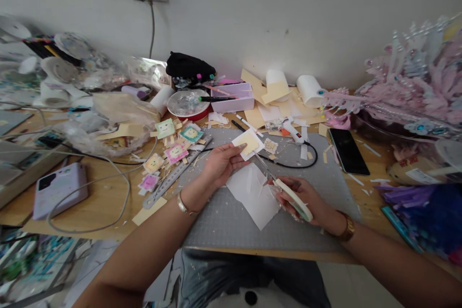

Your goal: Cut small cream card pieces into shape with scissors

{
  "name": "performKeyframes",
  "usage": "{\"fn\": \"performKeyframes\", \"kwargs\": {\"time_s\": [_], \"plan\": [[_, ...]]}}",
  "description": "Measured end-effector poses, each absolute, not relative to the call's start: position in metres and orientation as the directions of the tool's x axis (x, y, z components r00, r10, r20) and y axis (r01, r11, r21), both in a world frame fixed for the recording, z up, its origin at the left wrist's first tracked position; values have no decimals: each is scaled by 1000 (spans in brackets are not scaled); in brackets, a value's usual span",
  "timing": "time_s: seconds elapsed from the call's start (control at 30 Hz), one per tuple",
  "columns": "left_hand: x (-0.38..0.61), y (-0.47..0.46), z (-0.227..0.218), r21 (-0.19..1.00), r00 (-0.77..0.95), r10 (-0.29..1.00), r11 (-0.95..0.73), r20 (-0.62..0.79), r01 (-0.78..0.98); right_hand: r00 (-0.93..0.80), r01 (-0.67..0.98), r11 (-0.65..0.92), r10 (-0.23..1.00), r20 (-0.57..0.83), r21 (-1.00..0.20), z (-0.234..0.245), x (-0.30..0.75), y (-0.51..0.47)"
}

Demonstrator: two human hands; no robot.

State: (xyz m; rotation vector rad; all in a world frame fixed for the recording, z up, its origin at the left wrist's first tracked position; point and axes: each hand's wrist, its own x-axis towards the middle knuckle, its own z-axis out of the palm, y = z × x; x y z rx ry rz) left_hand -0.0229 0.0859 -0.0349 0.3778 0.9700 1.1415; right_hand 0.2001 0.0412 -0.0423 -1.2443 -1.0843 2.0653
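Note:
Pinched in my left hand (224,161) is a small white paper square (254,140) with a cream paper shape (245,146) on its face. My right hand (303,199) grips scissors (294,197) with pale handles. Their blades point up and left and meet the lower right edge of the white paper. Whether the blades are apart, I cannot tell. Under both hands a larger white sheet (249,185) lies on the grey cutting mat (310,236). Left of my left hand lie several small coloured paper faces (176,153) beside a metal ruler (168,183).
A hot glue gun (294,131) with a black cord lies behind my hands. A dark phone (348,150) is at the right, near pink beaded ornaments (407,86). A lilac box (234,97) and red-rimmed dish (188,104) stand at the back. Cables and a purple device (61,189) lie left.

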Motion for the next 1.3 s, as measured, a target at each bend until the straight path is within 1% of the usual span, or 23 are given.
{"fn": "performKeyframes", "kwargs": {"time_s": [0.1, 0.2, 0.3, 0.4, 0.57, 0.83, 1.03, 1.3], "plan": [[-24, 87, -35, 709, 71, 896, 393, -438, -585, -458, 5, -526, 755, -470, -850, -42, 201, 40], [-26, 88, -35, 724, 39, 903, 367, -427, -585, -494, 8, -478, 761, -419, -878, -43, 204, 40], [-27, 87, -35, 721, 51, 905, 370, -423, -586, -522, -8, -463, 758, -391, -886, -45, 206, 40], [-26, 87, -35, 708, 79, 902, 385, -424, -592, -524, -23, -487, 750, -405, -873, -47, 205, 40], [-25, 86, -35, 697, 77, 890, 403, -450, -593, -476, -12, -539, 744, -469, -843, -46, 201, 40], [-26, 86, -36, 671, 96, 881, 420, -464, -611, -474, -23, -535, 749, -462, -844, -44, 200, 40], [-26, 88, -37, 677, 72, 872, 425, -484, -601, -456, -10, -538, 752, -475, -843, -44, 200, 39], [-26, 88, -39, 688, 83, 881, 420, -466, -592, -457, -10, -553, 744, -488, -833, -47, 201, 39]]}}
